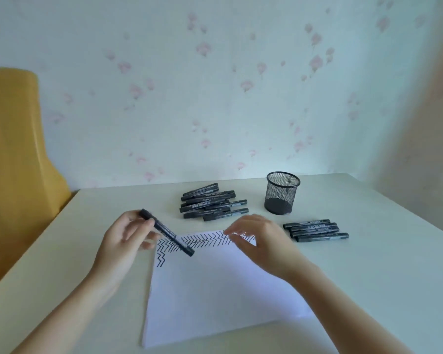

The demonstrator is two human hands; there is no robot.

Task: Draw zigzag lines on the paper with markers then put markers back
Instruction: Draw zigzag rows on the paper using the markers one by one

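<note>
A white sheet of paper point(215, 290) lies on the table before me, with black zigzag lines along its top edge and down its upper left corner. My left hand point(123, 238) holds a black marker point(168, 233) slanted over the paper's top left corner, cap on. My right hand point(256, 236) hovers over the paper's top right, fingers loosely spread and blurred, holding nothing that I can see. A pile of several black markers point(212, 205) lies behind the paper. A row of several more markers point(315, 229) lies to the right. An empty black mesh cup point(281, 192) stands at the back.
The white table point(368, 264) ends at a floral wall behind. A yellow chair back point(16, 162) stands at the left beyond the table's edge.
</note>
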